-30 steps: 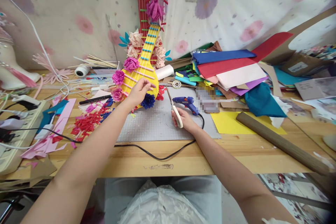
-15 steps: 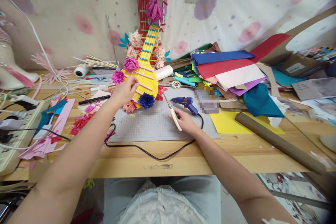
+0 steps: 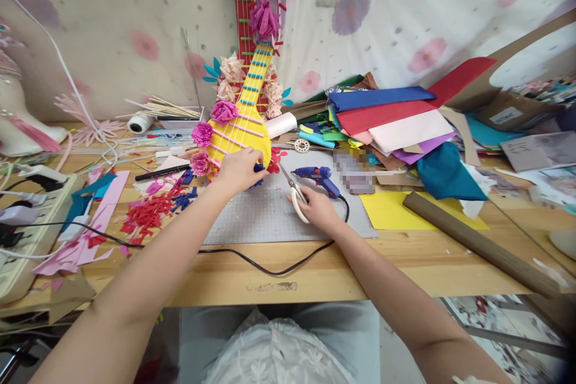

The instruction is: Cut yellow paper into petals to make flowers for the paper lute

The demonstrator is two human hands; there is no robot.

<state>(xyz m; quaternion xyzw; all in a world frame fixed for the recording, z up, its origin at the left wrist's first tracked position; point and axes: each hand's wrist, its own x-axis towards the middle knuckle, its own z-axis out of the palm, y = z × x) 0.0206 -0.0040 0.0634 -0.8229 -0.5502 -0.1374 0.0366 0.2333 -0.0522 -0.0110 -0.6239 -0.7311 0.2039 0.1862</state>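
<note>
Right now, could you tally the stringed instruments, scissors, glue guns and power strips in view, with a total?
Stringed instruments: 2 (yellow instrument, red instrument)
Scissors: 1 pair
Glue gun: 1
Power strip: 1
Total: 5

Both arms are bare and come in from the lower corners, slanting forward and inward. The left arm [image 3: 148,270] reaches farther and is nearly straight, its wrist [image 3: 220,187] almost in line with the forearm. The left hand [image 3: 240,169] has its back turned up, knuckles bent and fingertips angled down toward the thumb; how firmly they close cannot be told. The right arm [image 3: 387,282] slants leftward, and the right hand [image 3: 316,209] sits nearer the body, fingers curled in a grip. The hands are apart.
</note>
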